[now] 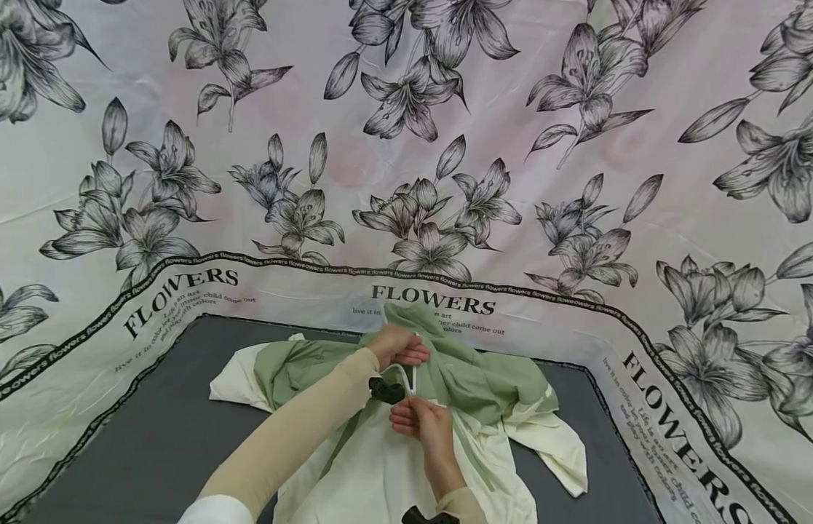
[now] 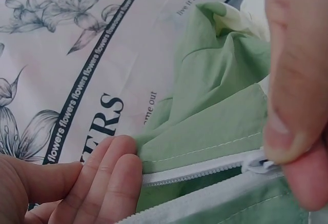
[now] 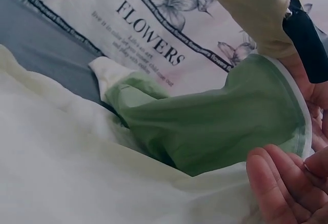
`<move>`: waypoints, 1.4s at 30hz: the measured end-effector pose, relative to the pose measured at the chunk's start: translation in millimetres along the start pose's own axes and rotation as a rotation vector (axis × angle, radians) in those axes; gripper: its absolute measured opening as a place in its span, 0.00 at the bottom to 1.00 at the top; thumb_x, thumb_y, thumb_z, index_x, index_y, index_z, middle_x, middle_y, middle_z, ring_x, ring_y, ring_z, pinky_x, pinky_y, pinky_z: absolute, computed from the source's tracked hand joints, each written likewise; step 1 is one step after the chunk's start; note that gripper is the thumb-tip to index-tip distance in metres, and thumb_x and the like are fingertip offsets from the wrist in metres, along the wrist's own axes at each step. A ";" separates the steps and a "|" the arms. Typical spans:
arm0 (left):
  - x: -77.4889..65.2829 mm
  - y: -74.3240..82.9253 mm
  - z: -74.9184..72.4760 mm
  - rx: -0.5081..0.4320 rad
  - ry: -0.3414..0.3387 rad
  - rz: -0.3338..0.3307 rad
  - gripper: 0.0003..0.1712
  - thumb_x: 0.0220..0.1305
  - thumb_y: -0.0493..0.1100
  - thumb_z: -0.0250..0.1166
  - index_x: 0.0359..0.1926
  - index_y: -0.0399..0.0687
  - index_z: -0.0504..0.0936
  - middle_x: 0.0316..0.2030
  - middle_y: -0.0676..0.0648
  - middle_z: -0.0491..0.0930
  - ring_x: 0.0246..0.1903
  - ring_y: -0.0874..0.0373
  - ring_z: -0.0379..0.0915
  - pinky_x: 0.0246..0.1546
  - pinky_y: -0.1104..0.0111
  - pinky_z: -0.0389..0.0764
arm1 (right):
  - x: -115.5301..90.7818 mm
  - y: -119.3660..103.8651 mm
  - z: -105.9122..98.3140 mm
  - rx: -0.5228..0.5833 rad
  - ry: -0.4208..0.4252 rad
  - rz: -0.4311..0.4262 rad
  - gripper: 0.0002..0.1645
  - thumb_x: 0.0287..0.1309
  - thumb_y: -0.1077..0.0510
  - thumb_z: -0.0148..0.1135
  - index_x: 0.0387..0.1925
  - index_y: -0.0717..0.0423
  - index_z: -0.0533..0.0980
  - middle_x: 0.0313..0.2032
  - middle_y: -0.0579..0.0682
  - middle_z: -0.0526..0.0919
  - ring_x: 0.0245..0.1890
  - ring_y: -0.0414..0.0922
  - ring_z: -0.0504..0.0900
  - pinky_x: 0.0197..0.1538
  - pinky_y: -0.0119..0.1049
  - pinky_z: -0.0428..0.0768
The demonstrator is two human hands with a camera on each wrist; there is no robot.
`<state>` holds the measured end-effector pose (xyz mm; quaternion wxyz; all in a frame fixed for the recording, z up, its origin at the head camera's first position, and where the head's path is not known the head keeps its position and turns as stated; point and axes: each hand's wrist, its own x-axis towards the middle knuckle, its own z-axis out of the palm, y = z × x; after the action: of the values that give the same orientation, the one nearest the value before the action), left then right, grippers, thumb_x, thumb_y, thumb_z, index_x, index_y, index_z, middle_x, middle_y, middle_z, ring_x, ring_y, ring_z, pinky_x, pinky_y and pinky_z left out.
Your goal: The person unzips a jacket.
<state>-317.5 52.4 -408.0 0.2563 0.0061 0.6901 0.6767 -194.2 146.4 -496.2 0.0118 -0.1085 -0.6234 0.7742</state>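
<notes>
A green and cream jacket (image 1: 481,375) with a white zipper (image 2: 187,175) lies spread, its sleeves out to both sides. My left hand (image 1: 398,345) holds the zipper edge near the collar, fingers (image 2: 121,183) against the white tape. Lower on the front, my right hand (image 1: 429,425) pinches the white zipper slider (image 2: 254,165) between thumb and finger. Between the hands the two rows of teeth stand apart. In the right wrist view, the green front panel (image 3: 215,121) bows up toward the left hand, and the right fingers (image 3: 264,175) show at the lower right.
The jacket lies on a dark grey surface (image 1: 157,407). Behind it and at both sides rises a white floral cloth (image 1: 354,160) with black borders and printed lettering. A black wrist device (image 1: 386,390) sits by the left wrist, another (image 1: 429,517) by the right.
</notes>
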 end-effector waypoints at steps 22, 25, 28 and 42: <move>3.1 3.9 5.2 -0.065 -0.004 -0.007 0.19 0.75 0.34 0.55 0.60 0.25 0.77 0.49 0.33 0.86 0.47 0.48 0.88 0.42 0.68 0.90 | -27.3 6.4 -8.2 0.023 0.019 0.002 0.21 0.74 0.58 0.51 0.45 0.77 0.78 0.30 0.54 0.91 0.29 0.40 0.90 0.37 0.34 0.91; 4.5 3.4 5.2 -0.073 -0.013 -0.002 0.20 0.75 0.34 0.54 0.60 0.24 0.76 0.50 0.32 0.85 0.48 0.48 0.88 0.43 0.68 0.90 | -30.7 7.3 -9.2 0.028 0.023 0.008 0.22 0.74 0.57 0.51 0.46 0.77 0.78 0.30 0.54 0.91 0.30 0.41 0.90 0.37 0.34 0.91; 6.2 2.5 4.7 -0.071 -0.015 0.001 0.20 0.76 0.35 0.54 0.60 0.24 0.76 0.50 0.33 0.85 0.46 0.49 0.88 0.43 0.68 0.90 | -33.4 9.1 -9.8 0.035 0.026 0.009 0.22 0.74 0.57 0.51 0.46 0.77 0.78 0.30 0.53 0.91 0.30 0.41 0.90 0.37 0.34 0.91; 6.4 7.4 3.2 -0.119 0.050 0.022 0.18 0.75 0.35 0.55 0.58 0.25 0.78 0.49 0.33 0.85 0.41 0.52 0.90 0.38 0.70 0.91 | -53.5 29.4 -10.6 0.032 0.034 0.069 0.20 0.73 0.58 0.51 0.43 0.74 0.79 0.29 0.53 0.91 0.27 0.40 0.90 0.35 0.34 0.91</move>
<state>-324.4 58.3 -403.1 0.2316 -0.0183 0.6548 0.7192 -136.5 141.9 -518.5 -0.0025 -0.1427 -0.6065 0.7821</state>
